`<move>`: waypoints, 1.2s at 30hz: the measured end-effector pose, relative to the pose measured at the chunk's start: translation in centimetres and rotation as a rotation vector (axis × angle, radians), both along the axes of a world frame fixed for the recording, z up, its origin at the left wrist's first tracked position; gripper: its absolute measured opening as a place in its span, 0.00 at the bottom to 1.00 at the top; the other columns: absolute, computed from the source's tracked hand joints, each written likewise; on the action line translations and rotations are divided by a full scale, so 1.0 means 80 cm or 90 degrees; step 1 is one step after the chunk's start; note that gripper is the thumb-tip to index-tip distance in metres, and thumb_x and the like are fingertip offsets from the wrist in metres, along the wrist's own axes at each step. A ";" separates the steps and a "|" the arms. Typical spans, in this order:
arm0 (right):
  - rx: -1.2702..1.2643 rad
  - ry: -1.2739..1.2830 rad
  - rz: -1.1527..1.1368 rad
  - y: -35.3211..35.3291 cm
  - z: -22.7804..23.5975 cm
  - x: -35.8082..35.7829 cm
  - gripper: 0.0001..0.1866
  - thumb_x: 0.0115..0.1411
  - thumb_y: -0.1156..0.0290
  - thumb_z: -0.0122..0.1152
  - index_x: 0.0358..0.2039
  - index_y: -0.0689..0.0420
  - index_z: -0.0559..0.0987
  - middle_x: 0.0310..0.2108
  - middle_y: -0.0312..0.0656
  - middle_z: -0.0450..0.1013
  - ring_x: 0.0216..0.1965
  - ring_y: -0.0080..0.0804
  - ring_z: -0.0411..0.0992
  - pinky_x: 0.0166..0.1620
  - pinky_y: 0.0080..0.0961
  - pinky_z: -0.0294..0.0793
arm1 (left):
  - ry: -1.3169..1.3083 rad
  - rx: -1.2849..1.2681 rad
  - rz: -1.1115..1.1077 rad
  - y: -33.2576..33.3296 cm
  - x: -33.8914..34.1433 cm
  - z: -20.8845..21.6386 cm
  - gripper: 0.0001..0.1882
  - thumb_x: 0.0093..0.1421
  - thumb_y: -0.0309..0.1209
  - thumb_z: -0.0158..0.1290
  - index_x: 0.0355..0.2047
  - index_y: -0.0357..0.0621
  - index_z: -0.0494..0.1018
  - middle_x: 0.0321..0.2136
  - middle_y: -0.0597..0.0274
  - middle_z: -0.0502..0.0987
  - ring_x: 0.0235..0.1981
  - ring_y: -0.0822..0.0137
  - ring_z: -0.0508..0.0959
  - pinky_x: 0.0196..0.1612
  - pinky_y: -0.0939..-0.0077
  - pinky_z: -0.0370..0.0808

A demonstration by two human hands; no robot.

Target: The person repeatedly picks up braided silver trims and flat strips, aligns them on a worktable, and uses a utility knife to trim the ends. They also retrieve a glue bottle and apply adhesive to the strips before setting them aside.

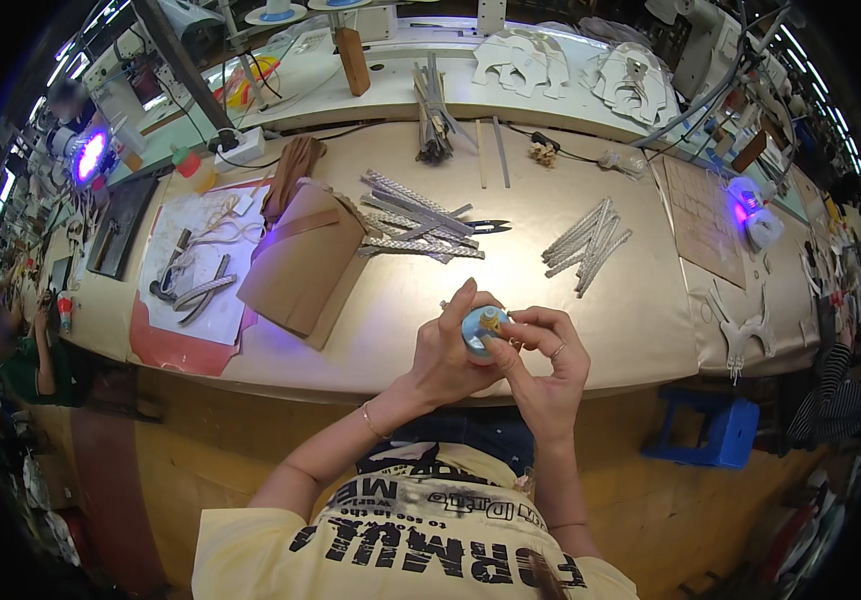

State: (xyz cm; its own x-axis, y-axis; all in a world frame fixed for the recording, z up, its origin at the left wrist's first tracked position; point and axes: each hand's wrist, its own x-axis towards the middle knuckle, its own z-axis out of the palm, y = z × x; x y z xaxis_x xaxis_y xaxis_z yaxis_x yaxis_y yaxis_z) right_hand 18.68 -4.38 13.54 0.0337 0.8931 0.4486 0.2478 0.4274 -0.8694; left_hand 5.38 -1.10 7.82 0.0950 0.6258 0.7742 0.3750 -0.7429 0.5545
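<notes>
Near the table's front edge, my left hand (447,350) is wrapped round a small light-blue bottle (473,336) with a rounded body. The thumb and fingers of my right hand (547,365) pinch at its yellowish top (491,318); a ring shows on one finger. Whether that top is a cap or a nozzle I cannot make out. Beyond my hands lies a pile of grey-white braided strips (415,222), with black-handled snips (490,227) beside it. To the right is a smaller group of braided strips (585,243).
Brown folded sheets (305,270) lie left of the strips, near a white paper (190,300) with cord pieces. A bundle of thin grey strips (432,120) stands at the back. White cut pieces (525,62) rest on the far ledge. A blue stool (707,428) stands right.
</notes>
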 end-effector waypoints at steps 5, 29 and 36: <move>0.021 -0.053 -0.085 0.015 -0.011 0.004 0.09 0.51 0.75 0.73 0.33 0.61 0.82 0.35 0.44 0.74 0.35 0.32 0.74 0.39 0.25 0.74 | 0.057 0.001 0.008 0.018 -0.008 0.011 0.45 0.45 0.36 0.70 0.58 0.39 0.55 0.37 0.55 0.78 0.27 0.58 0.81 0.27 0.71 0.78; -0.540 1.082 0.126 0.018 -0.088 0.028 0.53 0.52 0.30 0.58 0.64 0.61 0.59 0.52 0.44 0.68 0.44 0.35 0.72 0.49 0.37 0.77 | -0.077 0.231 -0.220 0.050 0.026 -0.001 0.31 0.58 0.38 0.60 0.58 0.64 0.57 0.52 0.43 0.71 0.44 0.44 0.80 0.49 0.55 0.81; -0.403 1.253 0.044 0.087 -0.067 0.198 0.47 0.57 0.51 0.68 0.63 0.68 0.55 0.40 0.49 0.73 0.27 0.25 0.66 0.26 0.15 0.70 | 0.166 -0.095 -0.121 0.048 -0.018 -0.026 0.21 0.54 0.33 0.63 0.48 0.51 0.73 0.52 0.54 0.73 0.50 0.55 0.76 0.53 0.60 0.72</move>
State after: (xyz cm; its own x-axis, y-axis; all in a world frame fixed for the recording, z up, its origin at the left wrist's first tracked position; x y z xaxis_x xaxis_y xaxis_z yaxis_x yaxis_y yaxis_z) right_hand 34.50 2.58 8.17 -0.0539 0.8965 -0.4398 -0.9941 -0.0067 0.1082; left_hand 3.94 2.73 5.75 0.4031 0.6827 0.6095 0.3808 -0.7307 0.5666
